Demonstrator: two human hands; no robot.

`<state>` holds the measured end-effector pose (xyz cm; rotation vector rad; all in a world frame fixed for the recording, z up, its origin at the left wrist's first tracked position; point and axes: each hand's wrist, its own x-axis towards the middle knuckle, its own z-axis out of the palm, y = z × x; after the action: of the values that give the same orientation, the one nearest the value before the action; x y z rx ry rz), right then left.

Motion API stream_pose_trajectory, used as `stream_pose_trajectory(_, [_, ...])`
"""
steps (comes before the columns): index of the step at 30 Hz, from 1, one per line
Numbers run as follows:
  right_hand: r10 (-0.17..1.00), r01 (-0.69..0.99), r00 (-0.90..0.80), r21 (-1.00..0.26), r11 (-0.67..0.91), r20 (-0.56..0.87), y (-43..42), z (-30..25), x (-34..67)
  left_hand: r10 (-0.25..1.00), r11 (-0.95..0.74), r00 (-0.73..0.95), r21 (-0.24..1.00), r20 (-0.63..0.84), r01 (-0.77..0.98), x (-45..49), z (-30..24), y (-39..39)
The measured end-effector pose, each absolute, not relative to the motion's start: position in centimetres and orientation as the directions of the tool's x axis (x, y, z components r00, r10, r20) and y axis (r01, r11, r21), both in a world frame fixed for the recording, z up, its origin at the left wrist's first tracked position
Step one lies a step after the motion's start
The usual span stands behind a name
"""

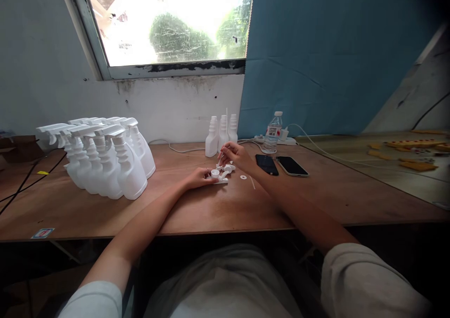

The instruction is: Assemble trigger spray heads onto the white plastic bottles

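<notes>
My left hand (200, 176) rests on the wooden table (197, 205) with its fingers closed on a white spray trigger head (222, 173). Just above it, my right hand (236, 155) pinches a thin white dip tube (221, 159) that points down toward the trigger head. A small white washer (243, 177) and another thin tube (252, 182) lie on the table just right of the hands. Three white bottles without heads (222, 134) stand behind the hands.
Several finished white spray bottles (105, 158) stand in a cluster at the left. Two dark phones (281, 164) lie to the right, behind them a water bottle (273, 132) and a power strip with white cables. Yellow parts lie on a far right surface (411, 154).
</notes>
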<state>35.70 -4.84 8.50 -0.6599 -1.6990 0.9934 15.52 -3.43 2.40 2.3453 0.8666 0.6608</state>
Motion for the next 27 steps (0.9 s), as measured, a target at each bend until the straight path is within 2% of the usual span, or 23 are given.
stream_pose_trajectory(12, [0.785, 0.085, -0.376, -0.825, 0.559, 0.493, -5.1, 7.5, 35.0, 0.69, -0.645, 0.683, 0.631, 0.239, 0.431, 15.5, 2.7, -3.7])
stream_pose_trajectory(24, [0.77, 0.084, -0.388, -0.813, 0.577, 0.507, -4.8, 7.3, 35.0, 0.695, -0.628, 0.684, 0.652, 0.223, 0.425, 15.5, 3.0, -4.0])
stream_pose_trajectory(27, [0.765, 0.165, -0.407, -0.784, 0.598, 0.498, -4.7, 7.1, 35.1, 0.695, -0.632, 0.683, 0.644, 0.225, 0.431, 15.5, 2.8, -3.8])
